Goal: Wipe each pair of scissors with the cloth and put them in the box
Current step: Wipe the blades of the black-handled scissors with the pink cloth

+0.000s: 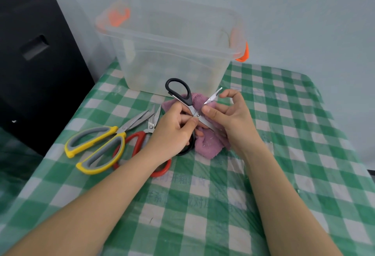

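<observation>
3 scissors (183, 101), 1 spread in both gripping hands (172, 131); 1 cloth (209, 144), 1 box (172, 52).

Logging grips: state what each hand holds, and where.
Left hand pinches the black-handled scissors at the pivot; right hand pinches them just beyond it, over the purple cloth.

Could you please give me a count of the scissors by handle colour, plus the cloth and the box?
Black-handled scissors, held in both hands: 1
Yellow-and-grey scissors: 1
Red-handled scissors: 1
Purple cloth: 1
Clear plastic box: 1
Total: 5
</observation>
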